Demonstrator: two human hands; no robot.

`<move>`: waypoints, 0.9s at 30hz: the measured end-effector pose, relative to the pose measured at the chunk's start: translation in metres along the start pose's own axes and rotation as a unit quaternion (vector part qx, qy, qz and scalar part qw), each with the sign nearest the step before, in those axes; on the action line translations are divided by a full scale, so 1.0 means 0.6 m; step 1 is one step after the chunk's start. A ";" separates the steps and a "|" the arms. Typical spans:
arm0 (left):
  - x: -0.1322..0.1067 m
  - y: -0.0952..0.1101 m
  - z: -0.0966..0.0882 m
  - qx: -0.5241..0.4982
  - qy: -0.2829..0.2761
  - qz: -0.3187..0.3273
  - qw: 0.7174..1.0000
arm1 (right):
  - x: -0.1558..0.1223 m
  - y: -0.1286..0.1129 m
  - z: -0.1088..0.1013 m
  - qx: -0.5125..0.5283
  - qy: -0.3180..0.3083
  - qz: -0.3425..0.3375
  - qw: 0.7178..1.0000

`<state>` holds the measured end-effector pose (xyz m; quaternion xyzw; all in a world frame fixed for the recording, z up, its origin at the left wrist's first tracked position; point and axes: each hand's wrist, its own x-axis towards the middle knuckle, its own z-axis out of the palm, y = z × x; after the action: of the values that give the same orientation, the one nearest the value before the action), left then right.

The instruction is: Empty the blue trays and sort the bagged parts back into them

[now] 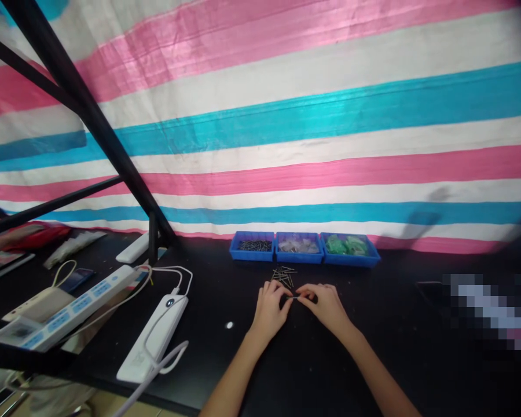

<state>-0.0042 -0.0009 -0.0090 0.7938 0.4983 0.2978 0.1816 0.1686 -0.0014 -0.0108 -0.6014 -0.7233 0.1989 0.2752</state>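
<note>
My left hand (270, 311) and my right hand (329, 311) meet over the black table, both with fingertips pinched. Between them they hold a thin screw-like metal piece (294, 297), lying roughly level; its ends are hidden by the fingers. Just beyond my fingers is a loose pile of similar thin metal pieces (283, 275). Behind that, three blue trays stand side by side. Dark thin metal pieces (255, 246) fill the left tray (252, 256), small clear bags (298, 245) the middle tray (299, 258), and green bagged items (346, 245) the right tray (351, 261).
A white power bank (154, 339) with cables lies left of my arms. Farther left are a long power strip (80, 307) and a black metal frame (91, 116). Another person's hand (9, 236) shows at the left edge. A striped sheet (308, 133) hangs behind the table (395, 341).
</note>
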 end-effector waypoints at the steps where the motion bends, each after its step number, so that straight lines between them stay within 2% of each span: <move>1: 0.000 0.000 0.000 -0.006 0.002 -0.002 1.000 | 0.000 0.000 0.000 0.000 -0.002 0.000 1.000; 12: 0.003 0.001 0.008 -0.091 0.021 -0.017 0.995 | -0.003 -0.003 0.011 0.010 -0.015 -0.054 0.998; 17: 0.003 0.007 0.006 -0.133 0.044 -0.022 0.990 | 0.000 -0.002 0.008 0.092 -0.016 -0.069 0.993; 22: 0.006 0.008 -0.004 -0.174 0.076 -0.038 0.981 | 0.005 -0.012 0.004 0.196 0.044 -0.067 0.977; 27: 0.004 0.009 -0.008 -0.200 0.078 -0.042 0.976 | 0.015 -0.014 0.017 0.272 0.095 -0.013 0.958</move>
<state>-0.0027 -0.0010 -0.0016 0.6943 0.4742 0.4444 0.3092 0.1549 0.0062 -0.0119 -0.5107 -0.6200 0.3264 0.4982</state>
